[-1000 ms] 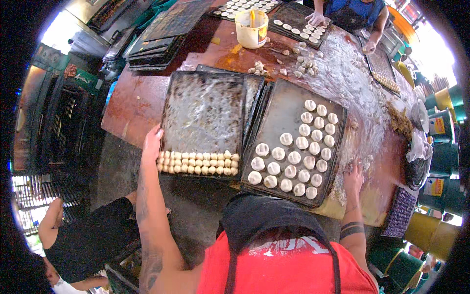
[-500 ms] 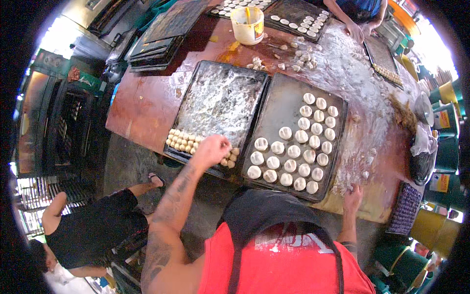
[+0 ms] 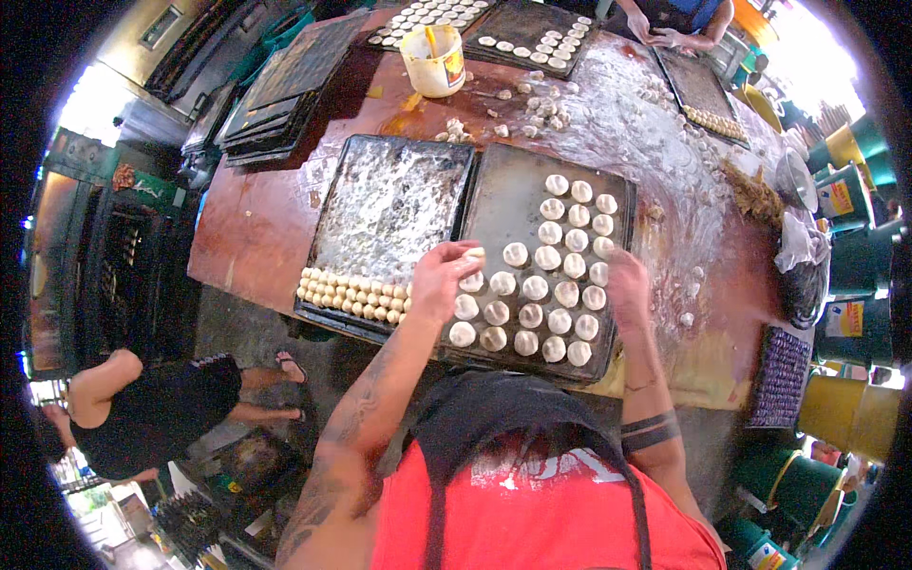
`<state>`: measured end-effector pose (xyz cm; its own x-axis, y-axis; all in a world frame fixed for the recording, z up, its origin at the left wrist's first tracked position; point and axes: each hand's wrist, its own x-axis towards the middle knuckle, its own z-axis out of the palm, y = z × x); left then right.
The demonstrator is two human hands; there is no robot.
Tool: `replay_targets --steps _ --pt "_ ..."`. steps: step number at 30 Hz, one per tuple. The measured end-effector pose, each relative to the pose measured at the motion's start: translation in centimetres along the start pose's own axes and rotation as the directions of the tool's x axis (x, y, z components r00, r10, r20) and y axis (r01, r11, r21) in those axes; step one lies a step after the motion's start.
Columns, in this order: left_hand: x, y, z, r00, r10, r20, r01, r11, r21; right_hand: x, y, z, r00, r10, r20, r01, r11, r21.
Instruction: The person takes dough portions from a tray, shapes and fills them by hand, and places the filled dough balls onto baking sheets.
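Note:
My left hand [image 3: 443, 280] is over the left edge of the right-hand baking tray [image 3: 492, 176], pinching a small pale dough ball [image 3: 475, 253] at its fingertips. That tray carries rows of flattened white dough rounds [image 3: 535, 287]. My right hand [image 3: 628, 291], smeared by motion, hangs over the tray's right edge beside the outermost rounds; its fingers are not clear. On the left, a flour-dusted tray [image 3: 394, 195] holds rows of small dough balls [image 3: 356, 296] along its near edge.
A white tub [image 3: 434, 66] with a yellow handle stands at the back. Loose dough lumps [image 3: 544, 112] lie on the floured table [image 3: 252, 223]. Stacked dark trays [image 3: 280, 95] sit far left. A co-worker's hands [image 3: 655, 33] are at the far right; another person [image 3: 161, 413] is at lower left.
My left hand has moved right, from the dough balls to the other tray, with a dough ball in its fingers. My right hand has come up from the table's near edge to that tray.

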<state>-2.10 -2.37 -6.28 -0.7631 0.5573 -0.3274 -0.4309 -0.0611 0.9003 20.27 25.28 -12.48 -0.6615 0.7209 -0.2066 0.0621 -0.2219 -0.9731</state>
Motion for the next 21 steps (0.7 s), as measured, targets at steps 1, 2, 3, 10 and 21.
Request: replay_targets --steps 1,2,3,10,21 --pt "-0.2 0.9 1.1 0.998 -0.06 0.007 0.06 0.998 -0.001 -0.7 -3.3 5.2 0.995 -0.077 0.066 0.101 0.832 -0.545" --pt "-0.5 1.5 1.1 0.993 -0.116 -0.004 0.116 0.993 -0.008 -3.5 -9.5 10.8 0.944 -0.19 0.27 0.303 0.823 -0.481" --pt "-0.4 1.9 3.2 0.993 -0.113 0.022 0.113 0.993 -0.015 -3.5 -9.6 11.5 0.924 -0.261 0.28 0.35 0.874 -0.337" --pt "-2.8 3.8 6.8 0.982 -0.12 0.146 0.112 0.992 0.066 -4.5 -11.0 14.0 0.844 -0.357 0.399 0.534 0.621 -0.574" --pt "-1.6 3.6 9.6 0.978 0.047 0.204 -0.002 0.977 -0.215 -2.9 -11.3 11.6 0.94 -0.05 0.336 0.139 0.959 -0.246"
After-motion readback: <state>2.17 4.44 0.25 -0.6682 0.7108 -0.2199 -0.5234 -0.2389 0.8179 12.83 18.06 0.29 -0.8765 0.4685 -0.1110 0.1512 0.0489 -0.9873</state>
